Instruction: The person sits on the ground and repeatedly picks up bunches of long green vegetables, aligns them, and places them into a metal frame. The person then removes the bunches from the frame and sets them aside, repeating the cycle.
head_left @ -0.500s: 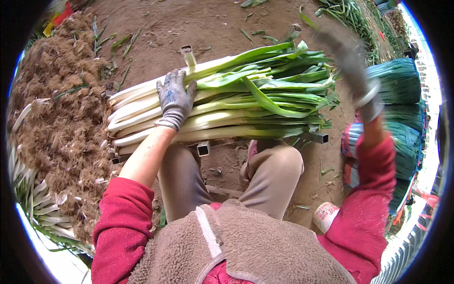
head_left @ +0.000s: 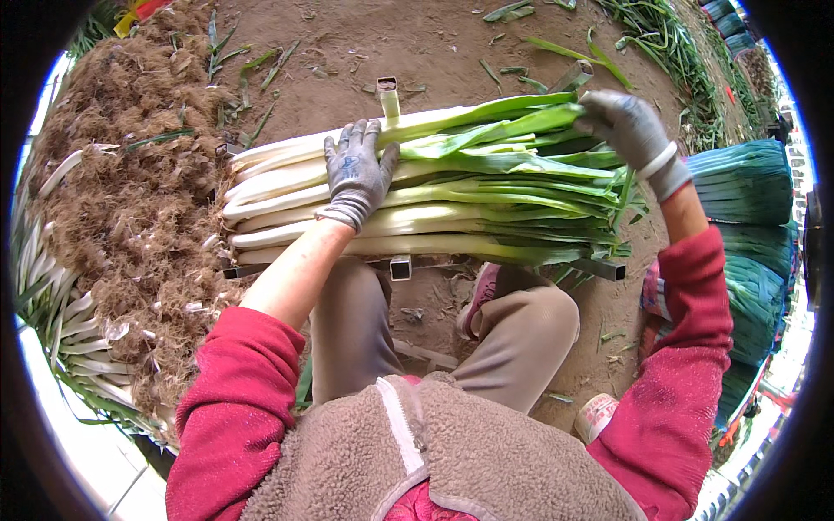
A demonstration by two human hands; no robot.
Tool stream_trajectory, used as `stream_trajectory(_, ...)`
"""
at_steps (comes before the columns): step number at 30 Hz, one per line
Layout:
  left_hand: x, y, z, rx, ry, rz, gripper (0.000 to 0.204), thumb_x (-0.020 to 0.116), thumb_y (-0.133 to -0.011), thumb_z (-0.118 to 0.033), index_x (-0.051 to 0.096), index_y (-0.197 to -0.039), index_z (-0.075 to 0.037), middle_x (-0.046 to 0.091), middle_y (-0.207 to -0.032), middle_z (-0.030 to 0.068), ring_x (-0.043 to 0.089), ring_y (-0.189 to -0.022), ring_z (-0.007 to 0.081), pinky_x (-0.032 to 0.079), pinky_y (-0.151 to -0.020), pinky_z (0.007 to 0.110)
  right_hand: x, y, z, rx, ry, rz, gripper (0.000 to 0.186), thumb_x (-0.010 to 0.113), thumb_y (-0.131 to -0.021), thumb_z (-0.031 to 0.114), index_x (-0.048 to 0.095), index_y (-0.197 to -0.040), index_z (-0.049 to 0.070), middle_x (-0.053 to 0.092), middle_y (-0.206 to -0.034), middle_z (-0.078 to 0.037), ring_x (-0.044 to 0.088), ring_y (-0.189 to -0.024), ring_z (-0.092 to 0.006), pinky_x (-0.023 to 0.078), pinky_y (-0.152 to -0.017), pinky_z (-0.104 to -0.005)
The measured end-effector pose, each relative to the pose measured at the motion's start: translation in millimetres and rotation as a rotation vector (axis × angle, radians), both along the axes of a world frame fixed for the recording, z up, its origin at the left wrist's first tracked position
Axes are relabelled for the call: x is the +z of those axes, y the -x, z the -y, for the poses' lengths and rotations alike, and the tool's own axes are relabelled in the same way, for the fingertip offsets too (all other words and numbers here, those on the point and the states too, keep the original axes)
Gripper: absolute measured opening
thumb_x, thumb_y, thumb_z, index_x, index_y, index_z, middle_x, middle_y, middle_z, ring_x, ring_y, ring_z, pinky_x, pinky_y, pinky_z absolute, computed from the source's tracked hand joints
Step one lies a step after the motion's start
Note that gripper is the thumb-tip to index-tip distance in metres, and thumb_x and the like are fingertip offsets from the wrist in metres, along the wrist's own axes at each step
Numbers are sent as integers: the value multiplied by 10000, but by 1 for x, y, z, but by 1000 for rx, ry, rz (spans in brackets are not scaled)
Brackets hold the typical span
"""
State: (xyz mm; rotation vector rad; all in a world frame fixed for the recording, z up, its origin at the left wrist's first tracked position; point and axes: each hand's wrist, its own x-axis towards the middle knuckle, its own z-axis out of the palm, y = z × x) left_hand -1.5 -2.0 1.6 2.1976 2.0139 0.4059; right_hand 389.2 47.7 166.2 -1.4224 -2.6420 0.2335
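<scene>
A thick pile of leeks point(head_left: 434, 217), white stalks to the left and green leaves to the right, lies across a metal frame point(head_left: 400, 268) in front of my knees. My left hand point(head_left: 357, 174), in a grey glove, rests flat on the white stalks with its fingers spread. Over the far right end of the pile is my gloved right hand point(head_left: 627, 130), a white band around its wrist. Its fingers are curled closed on the tip of a leek leaf point(head_left: 547, 116).
A heap of brown root trimmings point(head_left: 130, 217) covers the ground at left, with loose leeks point(head_left: 82, 339) beside it. Tied green bundles point(head_left: 743, 182) are stacked at right. A white tub point(head_left: 596, 415) stands by my right arm. Cut leaves point(head_left: 660, 52) lie at far right.
My right hand has come down and left from beyond the leaf ends onto a leaf tip. A loose leaf that slanted across the pile's right part no longer lies there. My left hand stays on the stalks.
</scene>
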Motion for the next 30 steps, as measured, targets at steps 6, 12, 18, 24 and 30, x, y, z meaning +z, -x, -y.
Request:
stream_trajectory(6,0,-1,2,13,-1,3,566,519,-944,-468,516,-1373,-100,481,-1449,150,397,-1377,327,192,-1156,564,-95,-111,13,-301,-114,435,306,600,-862,137,598,-1168,122,617,-1118,-164,557,-1086,-368,418,-955,-474)
stream_trajectory(12,0,-1,0,18,0,33,534,548,-927,-450,544,-1332,-102,483,-1445,158,402,-1371,321,195,-1153,564,-84,-235,58,-1054,26,877,377,477,-944,321,574,-1304,265,547,-1368,-72,487,-1295,-308,311,-1072,-540)
stream_trajectory(18,0,-1,-1,12,1,45,510,568,-921,-430,554,-1311,-102,487,-1439,160,407,-1367,324,202,-1151,555,-35,-171,9,-475,-524,247,423,545,-879,114,575,-1297,54,636,-1213,-189,604,-1132,-350,462,-988,-395)
stream_trajectory(24,5,0,2,-5,29,53,509,563,-929,-426,555,-1309,-88,486,-1437,176,405,-1370,326,194,-1156,547,-84,41,-23,-166,-500,-11,257,520,-987,276,662,-1099,93,668,-1018,-141,643,-950,-323,486,-867,-436)
stream_trajectory(30,7,-1,2,-30,29,55,533,591,-901,-426,560,-1305,-79,488,-1429,187,422,-1358,324,210,-1149,554,-166,38,4,-685,-50,76,399,389,-1007,414,672,-1022,134,677,-1018,-151,635,-974,-378,494,-844,-496)
